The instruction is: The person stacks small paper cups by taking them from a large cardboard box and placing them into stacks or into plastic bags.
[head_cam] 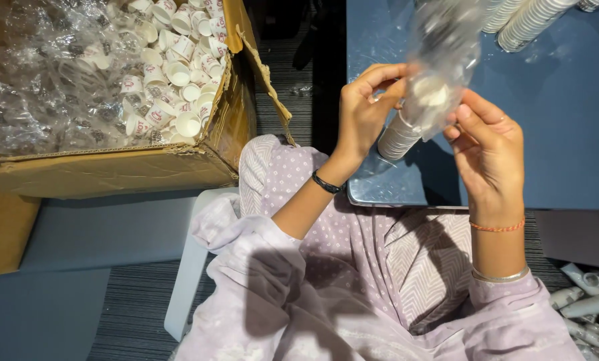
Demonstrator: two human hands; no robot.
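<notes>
From your head camera, you hold a stack of white cups [398, 137] in a clear sleeve [441, 60] between both hands, just above the near edge of the blue table [566, 134]. Your left hand [365, 110] is curled on the left side of the sleeve, fingertips pinching the plastic near the stack's top. Your right hand [488, 147] grips the right side of the sleeve, thumb and fingers closed on the plastic. The stack tilts, its lower end toward the table's corner. More sleeved stacks [530, 20] lie on the table beyond the sleeve. Left of the table, well apart, an open cardboard box [112, 170] holds loose cups [179, 70] and crumpled plastic [39, 80]. Right of your lap, below the table, more wrapped stacks [590, 307] lie on the floor.
</notes>
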